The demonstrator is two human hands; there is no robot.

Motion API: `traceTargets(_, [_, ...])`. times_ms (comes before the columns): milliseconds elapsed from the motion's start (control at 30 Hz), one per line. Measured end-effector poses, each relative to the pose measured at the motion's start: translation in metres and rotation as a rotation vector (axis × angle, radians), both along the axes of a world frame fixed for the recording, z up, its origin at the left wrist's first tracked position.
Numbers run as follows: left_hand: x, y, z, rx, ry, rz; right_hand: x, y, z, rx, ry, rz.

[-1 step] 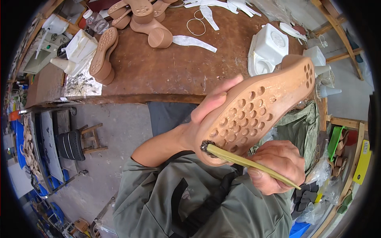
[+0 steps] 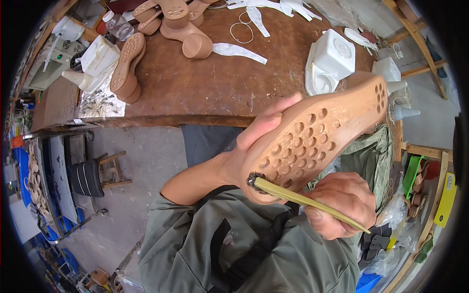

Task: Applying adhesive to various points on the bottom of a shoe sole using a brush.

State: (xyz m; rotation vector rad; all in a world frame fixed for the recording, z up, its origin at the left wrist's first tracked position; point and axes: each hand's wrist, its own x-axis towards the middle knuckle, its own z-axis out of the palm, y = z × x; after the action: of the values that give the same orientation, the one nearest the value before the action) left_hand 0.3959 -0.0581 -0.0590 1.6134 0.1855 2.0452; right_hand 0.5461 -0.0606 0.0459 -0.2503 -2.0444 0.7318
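A tan shoe sole (image 2: 303, 146) with rows of round holes is held tilted in front of me, its holed face toward me and looking wet in places. My left hand (image 2: 266, 122) grips it by the far edge; part of that hand is behind the sole. Between the fingers of my right hand (image 2: 344, 205) is a brush (image 2: 298, 196) with a yellowish, tapering handle. Its dark bristles press on the sole's rounded near end, at the lower left.
Several more tan soles (image 2: 177, 34) and a clear bottle (image 2: 117, 25) lie on the brown table (image 2: 220, 88). White plastic containers (image 2: 337, 56) stand at the table's right and left. White cut strips (image 2: 239, 52) lie farther back. A chair (image 2: 87, 178) is on the left.
The sole has tilted very slightly, its far end a little lower. The brush tip stays on the same near end.
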Motion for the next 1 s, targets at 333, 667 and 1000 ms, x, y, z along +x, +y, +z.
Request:
traceTargets(333, [-0.014,-0.013,0.007,-0.142,0.199,-0.212,0.006,0.014,0.008,-0.051,-0.05,0.19])
traceTargets(667, [-0.018,-0.012,0.005,-0.166,0.277,-0.398,0.013,0.029,0.004,0.009,0.005,0.34])
traceTargets(1000, [-0.016,-0.012,0.006,-0.227,0.329,-0.538,0.015,0.041,0.001,0.061,0.017,0.446])
